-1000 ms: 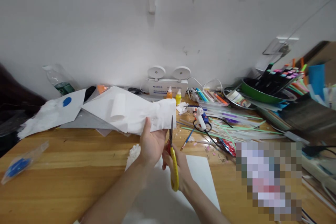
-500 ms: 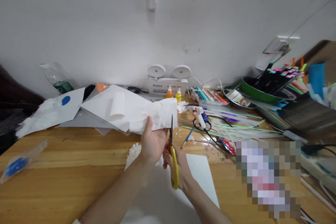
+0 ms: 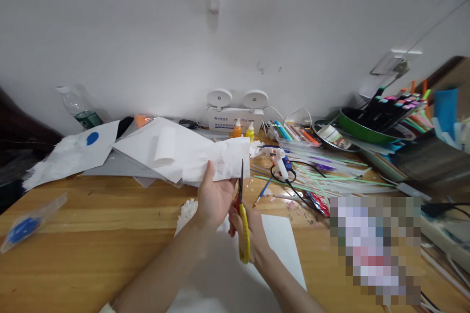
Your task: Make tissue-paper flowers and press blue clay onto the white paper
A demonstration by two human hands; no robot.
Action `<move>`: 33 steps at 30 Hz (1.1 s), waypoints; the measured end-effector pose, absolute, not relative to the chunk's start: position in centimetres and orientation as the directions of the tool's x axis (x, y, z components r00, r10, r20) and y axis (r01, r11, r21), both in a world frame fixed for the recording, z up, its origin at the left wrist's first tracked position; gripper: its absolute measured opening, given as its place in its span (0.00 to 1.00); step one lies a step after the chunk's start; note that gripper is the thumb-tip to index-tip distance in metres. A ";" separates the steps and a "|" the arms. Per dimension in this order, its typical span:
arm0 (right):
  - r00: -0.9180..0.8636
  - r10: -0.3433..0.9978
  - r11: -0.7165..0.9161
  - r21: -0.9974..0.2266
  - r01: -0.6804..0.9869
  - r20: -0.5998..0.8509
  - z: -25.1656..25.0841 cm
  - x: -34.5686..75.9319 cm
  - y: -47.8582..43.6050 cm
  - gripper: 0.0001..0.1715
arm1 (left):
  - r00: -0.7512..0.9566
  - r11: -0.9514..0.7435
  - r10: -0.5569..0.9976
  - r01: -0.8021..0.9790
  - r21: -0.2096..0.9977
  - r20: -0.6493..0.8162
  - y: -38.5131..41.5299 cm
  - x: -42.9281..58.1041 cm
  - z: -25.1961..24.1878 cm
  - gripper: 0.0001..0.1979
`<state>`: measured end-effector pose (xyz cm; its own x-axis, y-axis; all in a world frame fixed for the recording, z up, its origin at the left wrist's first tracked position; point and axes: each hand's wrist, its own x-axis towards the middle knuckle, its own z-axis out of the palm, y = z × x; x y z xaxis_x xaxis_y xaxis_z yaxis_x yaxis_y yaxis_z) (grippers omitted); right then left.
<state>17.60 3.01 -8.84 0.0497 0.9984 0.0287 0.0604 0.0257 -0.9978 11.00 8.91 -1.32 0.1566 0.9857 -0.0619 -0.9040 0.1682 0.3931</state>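
My left hand (image 3: pixel 215 200) is closed on a white sheet of tissue-like paper (image 3: pixel 223 156), thumb on top and fingers beneath. My right hand (image 3: pixel 249 230) grips yellow-handled scissors (image 3: pixel 244 234), blades pointing up and away. The blades (image 3: pixel 241 176) are at the right end of the paper, one of them in front of it; they look almost closed. Below my hands a large white sheet (image 3: pixel 279 239) lies on the wooden table, with a clump of white paper shreds (image 3: pixel 188 211) at its upper left corner.
White boards with a paper roll (image 3: pixel 165 146) lie behind my left hand. A glue gun (image 3: pixel 281 164), paintbrush (image 3: pixel 262 193) and many thin sticks crowd the right. Paint bottles (image 3: pixel 250 133) and a box (image 3: pixel 235 120) stand by the wall. A green pan (image 3: pixel 363 127) holds markers.
Almost nothing differs. Both hands keep their holds on the paper and the scissors, and the view has shifted very slightly.
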 end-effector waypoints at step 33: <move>0.016 0.987 -0.161 -0.986 -0.045 -0.162 -8.4 17.3 3.0 0.22 | 0.154 0.171 0.985 -0.917 0.361 -0.075 9.1 10.8 -0.9 0.18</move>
